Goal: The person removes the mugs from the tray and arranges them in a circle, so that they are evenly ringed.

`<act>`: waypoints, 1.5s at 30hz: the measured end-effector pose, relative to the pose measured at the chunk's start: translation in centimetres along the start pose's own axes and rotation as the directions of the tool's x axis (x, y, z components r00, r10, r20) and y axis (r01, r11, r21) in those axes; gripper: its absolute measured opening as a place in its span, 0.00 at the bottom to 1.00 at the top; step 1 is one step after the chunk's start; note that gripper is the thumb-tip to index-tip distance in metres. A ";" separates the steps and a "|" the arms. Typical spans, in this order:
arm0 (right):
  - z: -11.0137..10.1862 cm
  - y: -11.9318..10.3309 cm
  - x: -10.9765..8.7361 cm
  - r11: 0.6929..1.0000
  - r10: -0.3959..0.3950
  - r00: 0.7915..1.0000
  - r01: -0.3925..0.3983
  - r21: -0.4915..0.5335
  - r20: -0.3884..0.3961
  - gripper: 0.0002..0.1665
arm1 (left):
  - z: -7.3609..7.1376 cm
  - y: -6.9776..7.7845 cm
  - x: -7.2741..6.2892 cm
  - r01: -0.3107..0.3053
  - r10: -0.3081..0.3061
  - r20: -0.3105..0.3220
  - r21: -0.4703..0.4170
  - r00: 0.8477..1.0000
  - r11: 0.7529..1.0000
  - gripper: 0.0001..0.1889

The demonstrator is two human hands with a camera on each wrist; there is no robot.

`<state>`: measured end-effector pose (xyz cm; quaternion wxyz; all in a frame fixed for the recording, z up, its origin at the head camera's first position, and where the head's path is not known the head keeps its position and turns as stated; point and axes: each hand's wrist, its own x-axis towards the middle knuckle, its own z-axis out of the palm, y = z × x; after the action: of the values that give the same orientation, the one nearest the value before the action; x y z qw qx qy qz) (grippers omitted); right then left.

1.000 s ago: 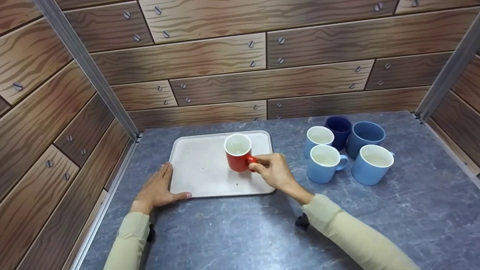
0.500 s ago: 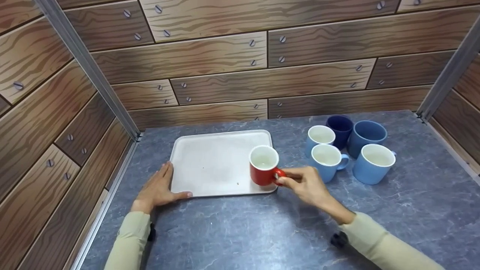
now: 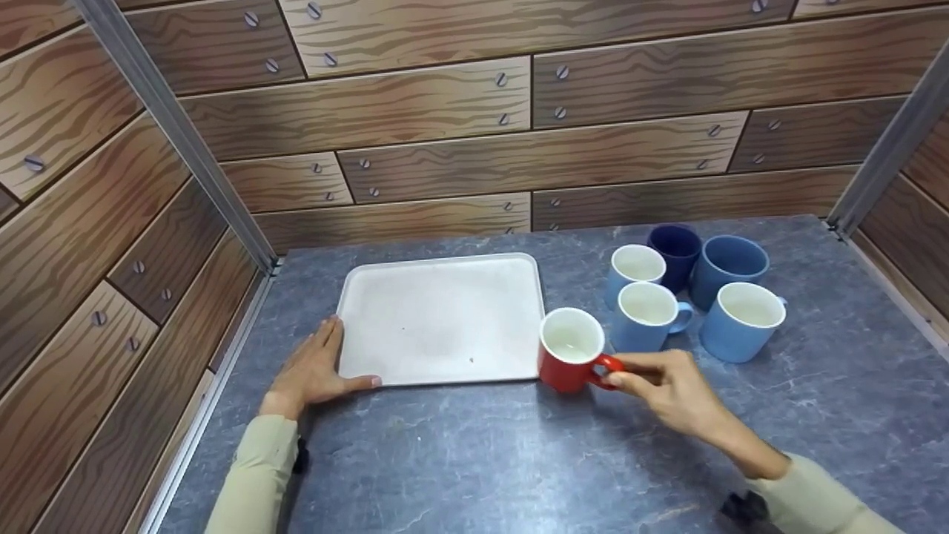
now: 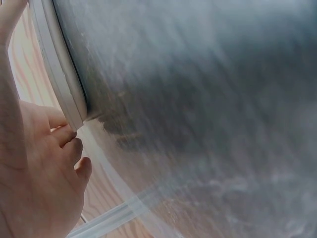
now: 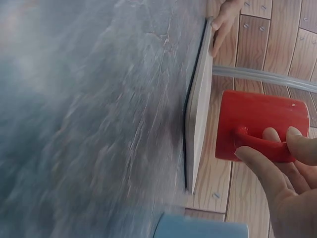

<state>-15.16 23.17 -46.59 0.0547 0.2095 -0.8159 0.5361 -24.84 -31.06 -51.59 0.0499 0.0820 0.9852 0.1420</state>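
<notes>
In the head view my right hand (image 3: 678,389) pinches the handle of a red mug (image 3: 561,372) with a white inside, held upright off the front right corner of a white tray (image 3: 437,319). The right wrist view shows the red mug (image 5: 260,116) raised above the grey surface, thumb and fingers around its handle. My left hand (image 3: 315,371) rests against the tray's left end, fingers extended along that side and thumb at the front edge. Up close in the left wrist view, fingertips of the left hand (image 4: 44,163) touch the tray rim (image 4: 62,74).
Right of the tray stand several upright mugs: light blue ones (image 3: 645,334) with white insides, a mid-blue one (image 3: 715,278) and a dark blue one (image 3: 678,259). Wood-patterned walls (image 3: 437,163) with metal corner posts enclose the grey marbled table (image 3: 445,460).
My right hand has carried the red mug from over the tray to the right and toward me, past the tray's front right corner. My left hand has stayed at the tray.
</notes>
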 end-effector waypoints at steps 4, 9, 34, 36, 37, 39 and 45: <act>-1.4 0.0 -1.5 1.000 -0.015 1.000 0.015 -0.017 0.007 0.15 | -0.1 -0.1 0.0 0.002 -0.002 0.004 0.002 1.000 1.000 0.77; -3.1 0.5 -3.3 1.000 -0.013 1.000 0.013 0.019 0.022 0.15 | -0.2 -0.1 0.1 0.010 -0.010 0.008 -0.012 1.000 1.000 0.77; -11.5 5.1 -7.3 0.969 0.209 0.972 -0.220 -0.109 -0.105 0.16 | 0.0 -0.2 0.1 -0.002 0.002 0.008 -0.012 1.000 1.000 0.77; -11.9 5.4 -7.2 0.966 0.228 0.968 -0.239 -0.099 -0.110 0.17 | 0.0 -0.1 0.1 -0.001 0.001 0.007 -0.011 1.000 1.000 0.77; -12.1 5.6 -7.1 0.965 0.232 0.966 -0.243 -0.100 -0.113 0.17 | 0.0 -0.1 0.1 0.000 0.000 0.005 -0.010 1.000 1.000 0.77; -12.3 5.8 -7.0 0.961 0.233 0.964 -0.248 -0.120 -0.125 0.17 | -0.1 -0.1 0.1 0.002 -0.002 0.003 -0.009 1.000 1.000 0.77; -12.8 6.6 -6.6 0.955 0.209 0.966 -0.235 -0.180 -0.150 0.17 | 0.0 -0.1 0.0 0.002 -0.002 0.005 -0.017 1.000 1.000 0.78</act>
<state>-13.51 38.76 -48.89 0.0673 0.0748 -0.8778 0.4683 -24.89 -31.16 -51.61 0.0530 0.0808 0.9839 0.1501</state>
